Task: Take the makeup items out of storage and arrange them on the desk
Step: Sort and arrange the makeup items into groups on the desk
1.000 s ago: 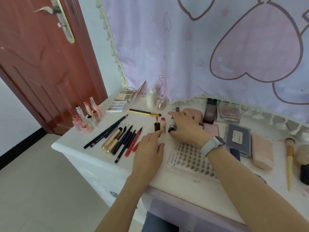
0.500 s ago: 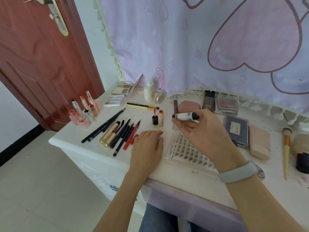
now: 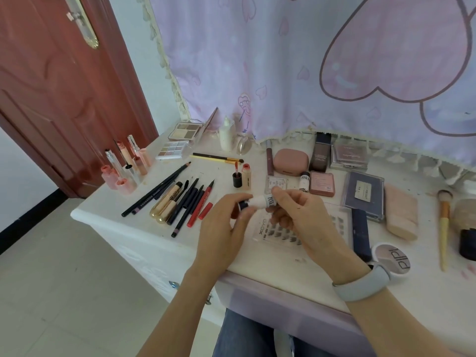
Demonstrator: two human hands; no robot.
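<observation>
currently both hands hold one small white tube (image 3: 260,201) above the desk (image 3: 159,229): left hand (image 3: 224,228) pinches its dark cap end, right hand (image 3: 298,215) grips the labelled body.

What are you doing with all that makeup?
A person sits at a white desk covered with makeup. Both hands hold one small white tube above the desk: the right hand grips its white body, and the left hand pinches its dark cap end. Pencils lie in a row to the left, a clear tray of false lashes lies under the hands, and compacts and brushes sit to the right.
</observation>
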